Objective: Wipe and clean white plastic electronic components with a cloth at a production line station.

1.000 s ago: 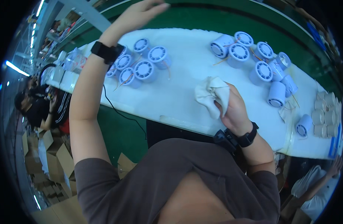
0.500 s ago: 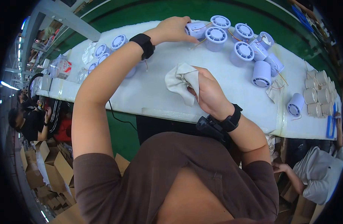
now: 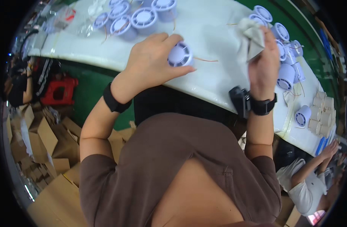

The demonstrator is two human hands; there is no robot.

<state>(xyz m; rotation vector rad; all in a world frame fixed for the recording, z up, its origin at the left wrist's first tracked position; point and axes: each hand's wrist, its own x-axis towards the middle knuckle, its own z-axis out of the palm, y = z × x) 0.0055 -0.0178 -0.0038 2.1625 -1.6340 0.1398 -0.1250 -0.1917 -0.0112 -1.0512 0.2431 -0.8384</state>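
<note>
Near the front edge of the white-covered table (image 3: 211,72), my left hand (image 3: 147,62) curls around a lavender vented cylinder (image 3: 180,55). The cylinder's round slotted end faces up, and a thin wire trails from it to the right. My right hand (image 3: 266,68) pinches a crumpled whitish cloth (image 3: 252,39), raised over the right part of the table. Just past the cloth stands a group of similar lavender cylinders (image 3: 281,32), some upright and some lying on their sides.
More lavender cylinders (image 3: 144,18) stand together at the far left, beside clear plastic bags (image 3: 88,28). Several cream-coloured rolls (image 3: 325,117) are stacked at the right end, next to a lone cylinder (image 3: 302,115). Cardboard boxes (image 3: 41,143) and a red stool (image 3: 59,90) are on the floor; a co-worker (image 3: 307,185) is at right.
My left hand has come from the far side of the table to the near edge, now with a cylinder in its grasp. My right hand has carried the cloth rightward. The view has shifted.
</note>
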